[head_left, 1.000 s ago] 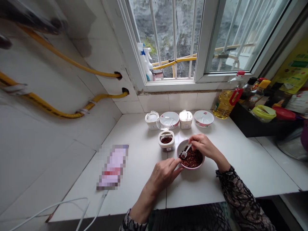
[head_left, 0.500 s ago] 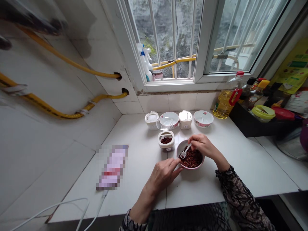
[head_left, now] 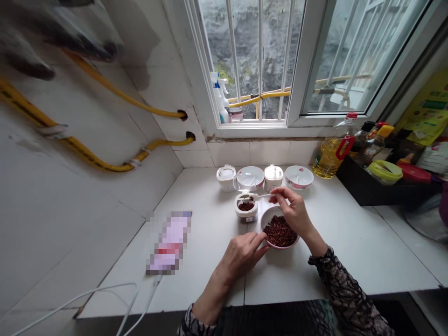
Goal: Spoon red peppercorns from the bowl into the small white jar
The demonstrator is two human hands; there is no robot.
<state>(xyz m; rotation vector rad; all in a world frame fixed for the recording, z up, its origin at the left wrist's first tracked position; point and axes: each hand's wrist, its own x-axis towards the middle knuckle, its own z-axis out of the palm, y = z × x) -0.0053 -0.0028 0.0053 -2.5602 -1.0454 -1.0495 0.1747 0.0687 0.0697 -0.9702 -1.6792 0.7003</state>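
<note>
My left hand (head_left: 240, 254) pinches the near left rim of a white bowl (head_left: 269, 214) between thumb and fingers. Dark red-brown granules that look like peppercorns (head_left: 282, 233) lie in the bowl. Between its fingertips, my right hand (head_left: 294, 212) grips the handle of a small white spoon (head_left: 264, 196). The spoon's tip is over the opening of a seasoning jar (head_left: 247, 217), with a few dark bits at it. Similar granules are inside this jar, which stands just left of and behind the bowl with its clear lid raised.
Behind stand two white-lidded jars (head_left: 226, 178) and two floral bowls (head_left: 299, 178). An oil bottle (head_left: 328, 156) is by the wall, beside a black rack (head_left: 360, 184) of condiments. A blurred-out purple object (head_left: 170, 242) with a white cable (head_left: 149, 298) lies left.
My right hand has lifted the spoon out of the bowl and carried it left and back to the open jar. My left hand still holds the bowl's rim. The view has shifted slightly.
</note>
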